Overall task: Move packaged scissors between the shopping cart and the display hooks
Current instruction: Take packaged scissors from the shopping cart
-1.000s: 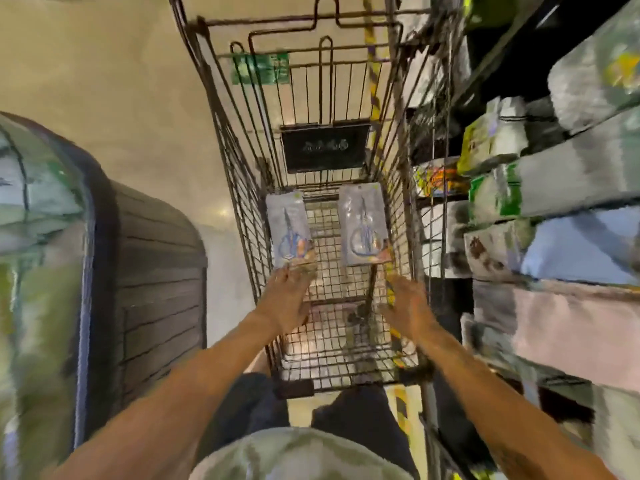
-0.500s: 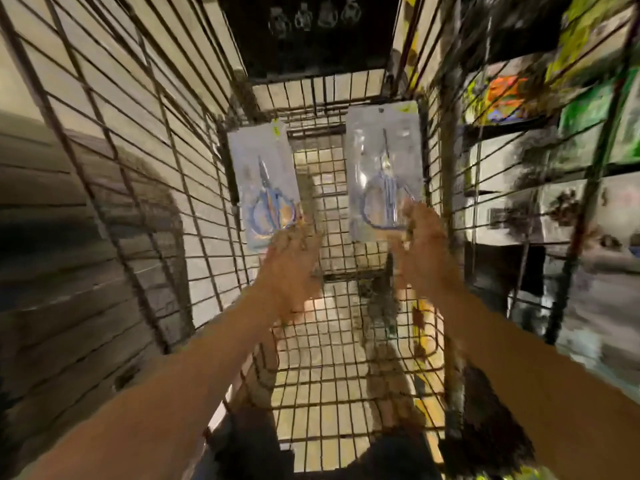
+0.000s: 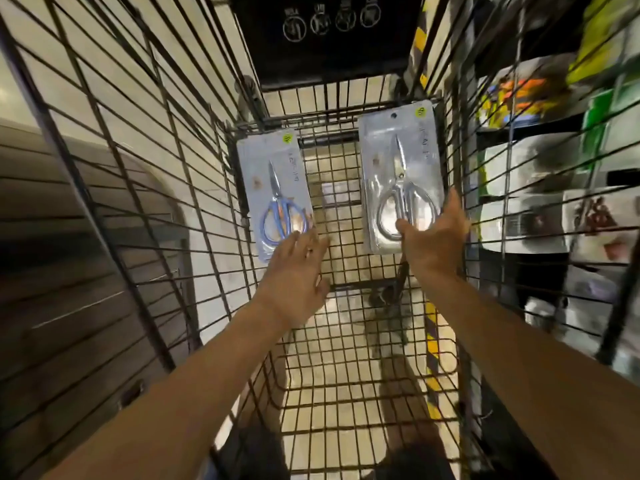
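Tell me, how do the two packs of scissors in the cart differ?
The left pack holds blue-handled scissors; the right pack holds silver-handled ones. The right hand grips its pack, while the left hand only touches its pack's lower edge. Both have pale cards with yellow stickers.

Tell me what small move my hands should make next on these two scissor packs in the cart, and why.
Probably close the left hand round the blue-handled pack: its fingers only reach that pack's lower edge, while the right hand already grips the silver-handled pack at its bottom. Both packs are still low inside the cart.
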Available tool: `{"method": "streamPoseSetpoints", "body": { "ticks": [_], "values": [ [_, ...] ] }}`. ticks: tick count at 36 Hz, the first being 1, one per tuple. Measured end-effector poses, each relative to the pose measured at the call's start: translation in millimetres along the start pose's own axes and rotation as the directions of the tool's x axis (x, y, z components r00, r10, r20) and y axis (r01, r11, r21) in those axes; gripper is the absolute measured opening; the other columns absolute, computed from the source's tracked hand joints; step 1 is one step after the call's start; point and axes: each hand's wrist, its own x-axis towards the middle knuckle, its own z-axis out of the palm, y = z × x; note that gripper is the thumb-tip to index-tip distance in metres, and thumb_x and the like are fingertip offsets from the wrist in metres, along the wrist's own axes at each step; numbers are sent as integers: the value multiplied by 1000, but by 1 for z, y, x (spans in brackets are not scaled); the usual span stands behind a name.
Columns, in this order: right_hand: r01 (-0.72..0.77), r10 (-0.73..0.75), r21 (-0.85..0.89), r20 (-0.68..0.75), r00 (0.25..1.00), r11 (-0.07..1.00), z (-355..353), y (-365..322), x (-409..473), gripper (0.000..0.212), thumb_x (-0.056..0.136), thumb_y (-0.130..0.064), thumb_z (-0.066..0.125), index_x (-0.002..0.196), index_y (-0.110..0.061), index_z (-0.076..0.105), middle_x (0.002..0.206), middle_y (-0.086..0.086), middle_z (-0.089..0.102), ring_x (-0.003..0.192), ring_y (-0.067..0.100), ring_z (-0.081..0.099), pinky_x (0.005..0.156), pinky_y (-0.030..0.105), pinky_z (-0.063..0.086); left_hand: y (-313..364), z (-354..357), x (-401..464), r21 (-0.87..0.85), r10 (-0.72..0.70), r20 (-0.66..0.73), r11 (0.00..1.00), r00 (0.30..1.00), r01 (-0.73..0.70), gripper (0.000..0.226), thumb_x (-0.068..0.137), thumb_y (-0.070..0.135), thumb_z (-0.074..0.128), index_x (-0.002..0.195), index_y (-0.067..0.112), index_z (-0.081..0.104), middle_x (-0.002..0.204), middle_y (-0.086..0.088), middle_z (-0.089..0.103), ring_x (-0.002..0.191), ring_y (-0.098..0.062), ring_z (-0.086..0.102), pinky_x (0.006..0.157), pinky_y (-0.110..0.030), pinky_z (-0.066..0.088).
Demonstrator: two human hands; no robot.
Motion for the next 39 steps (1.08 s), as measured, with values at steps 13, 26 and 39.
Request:
{"method": "streamPoseSetpoints", "body": {
  "ticks": [13, 26, 39],
  "values": [
    [33, -90, 244, 229, 969, 969, -23, -17, -12, 49, 92, -19, 71, 137, -20, 52, 115, -3, 66, 94, 7, 68, 72, 24, 60, 3, -7, 5, -261, -18, -69, 965, 997, 0, 67, 99, 25, 61, 158, 16, 32, 157, -12, 39, 144, -33, 34, 121, -41, 29],
    [-372, -43, 557, 594, 803, 742, -60, -12, -96, 37, 93, -13, 67, 127, -22, 59, 109, -4, 76, 95, 13, 75, 69, 27, 61, 40, -31, -13, -971, -335, -51, 238, 941, 32, 81, 90, -6, 69, 150, 35, 33, 133, 3, 66, 122, -25, 64, 99, -50, 48],
    [-88, -40, 456, 264, 964, 885, -36, -1, -59, 62, 91, -15, 67, 147, -21, 42, 134, -5, 54, 123, 11, 54, 89, 19, 49, 34, -22, -24, -901, -382, -259, 426, 887, -79, 88, 93, -13, 61, 157, 37, 29, 159, 1, 44, 143, -20, 47, 112, -45, 46]
  ]
}}
